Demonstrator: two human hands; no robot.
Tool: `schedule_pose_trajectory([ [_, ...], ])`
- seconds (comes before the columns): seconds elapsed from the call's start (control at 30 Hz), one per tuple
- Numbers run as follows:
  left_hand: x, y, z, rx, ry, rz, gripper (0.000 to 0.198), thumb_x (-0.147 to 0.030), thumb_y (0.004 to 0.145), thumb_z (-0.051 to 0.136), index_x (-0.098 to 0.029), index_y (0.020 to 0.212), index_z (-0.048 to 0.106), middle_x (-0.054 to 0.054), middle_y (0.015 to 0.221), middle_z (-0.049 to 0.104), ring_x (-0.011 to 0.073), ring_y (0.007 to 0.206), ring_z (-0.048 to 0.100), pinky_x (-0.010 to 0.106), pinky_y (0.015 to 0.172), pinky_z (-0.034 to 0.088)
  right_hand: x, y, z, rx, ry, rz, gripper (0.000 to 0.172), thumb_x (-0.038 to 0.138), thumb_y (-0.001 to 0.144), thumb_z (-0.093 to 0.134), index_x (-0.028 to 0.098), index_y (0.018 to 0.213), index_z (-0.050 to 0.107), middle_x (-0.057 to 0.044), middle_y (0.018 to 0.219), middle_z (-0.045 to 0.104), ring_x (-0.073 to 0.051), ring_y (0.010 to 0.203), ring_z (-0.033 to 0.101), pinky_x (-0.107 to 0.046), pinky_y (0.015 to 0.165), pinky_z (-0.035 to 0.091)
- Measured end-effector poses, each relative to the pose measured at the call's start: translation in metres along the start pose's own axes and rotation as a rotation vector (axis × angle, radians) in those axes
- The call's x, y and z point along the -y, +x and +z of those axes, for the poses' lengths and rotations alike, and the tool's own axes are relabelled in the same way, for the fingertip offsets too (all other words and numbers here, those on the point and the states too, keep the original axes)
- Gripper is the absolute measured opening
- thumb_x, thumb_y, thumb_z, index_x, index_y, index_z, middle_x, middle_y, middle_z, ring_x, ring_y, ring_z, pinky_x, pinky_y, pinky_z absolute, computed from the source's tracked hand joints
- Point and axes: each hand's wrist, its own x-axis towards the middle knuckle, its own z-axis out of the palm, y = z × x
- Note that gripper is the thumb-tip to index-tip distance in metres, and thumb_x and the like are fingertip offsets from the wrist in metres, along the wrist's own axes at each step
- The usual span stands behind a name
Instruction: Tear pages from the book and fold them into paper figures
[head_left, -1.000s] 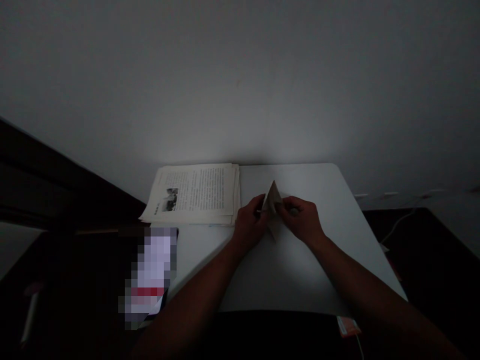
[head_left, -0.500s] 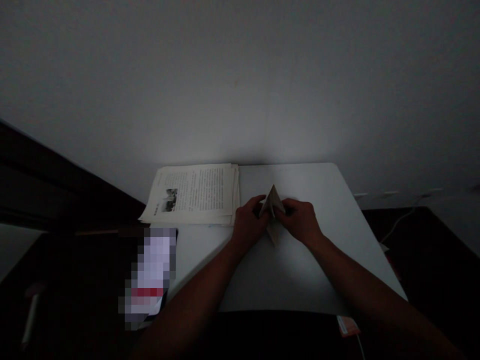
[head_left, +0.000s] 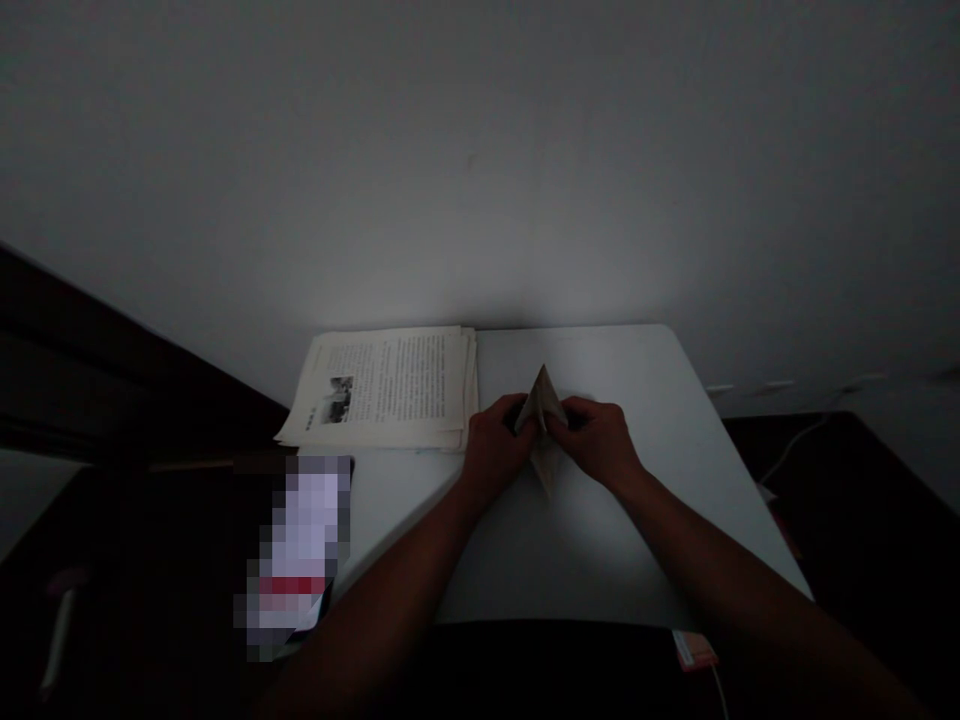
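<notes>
Between my two hands is a folded piece of paper [head_left: 543, 392], greyish and pointed at its far and near ends. My left hand [head_left: 500, 436] grips its left side, the thumb pressed near the middle fold. On the other side my right hand [head_left: 598, 436] pinches the paper, its thumb also close to the centre. Both hands are just above the white table [head_left: 570, 570]. The fingers behind the paper are partly hidden, and the dim light blurs the details of the folds.
A stack of printed sheets [head_left: 382, 390] lies at the table's back left. Below it, a phone [head_left: 300, 550] with a blurred-out screen rests at the left edge. A wall [head_left: 480, 180] rises behind the table. A red-and-white item [head_left: 695, 650] with a cord shows below the front edge.
The folded paper has shifted slightly, and its lower part now looks wider, tapering to a point nearer me. Both hands keep their hold almost in place.
</notes>
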Motion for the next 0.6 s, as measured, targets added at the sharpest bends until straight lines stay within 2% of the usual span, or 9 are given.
schedule_pose_trajectory([
  [0.3, 0.0022, -0.0001, 0.0002, -0.026, -0.032, -0.020, 0.024, -0.020, 0.073, 0.059, -0.016, 0.096, 0.063, 0.005, 0.087, 0.070, 0.0166, 0.076, 0.065, 0.028, 0.070, 0.051, -0.0005, 0.0016, 0.0007, -0.009, 0.004, 0.017, 0.018, 0.034, 0.072, 0.061, 0.018, 0.065, 0.068, 0.001, 0.053, 0.061, -0.011, 0.046, 0.050, -0.023, 0.045, 0.037],
  [0.5, 0.0037, 0.0006, -0.0003, -0.021, -0.165, -0.108, 0.027, -0.025, 0.073, 0.062, -0.015, 0.098, 0.059, 0.004, 0.078, 0.068, 0.0153, 0.067, 0.063, 0.028, 0.064, 0.051, -0.0023, 0.0018, -0.0003, -0.011, 0.019, 0.037, 0.018, 0.033, 0.072, 0.060, 0.017, 0.065, 0.067, 0.000, 0.054, 0.061, -0.011, 0.047, 0.052, -0.023, 0.046, 0.038],
  [0.6, 0.0032, 0.0013, -0.0032, 0.005, -0.302, -0.121, 0.034, -0.033, 0.073, 0.065, -0.015, 0.100, 0.059, 0.005, 0.082, 0.067, 0.0144, 0.070, 0.062, 0.026, 0.063, 0.049, -0.0049, 0.0027, -0.0006, -0.008, 0.075, 0.066, 0.020, 0.033, 0.071, 0.061, 0.016, 0.061, 0.065, 0.001, 0.051, 0.058, -0.011, 0.046, 0.050, -0.022, 0.043, 0.036],
])
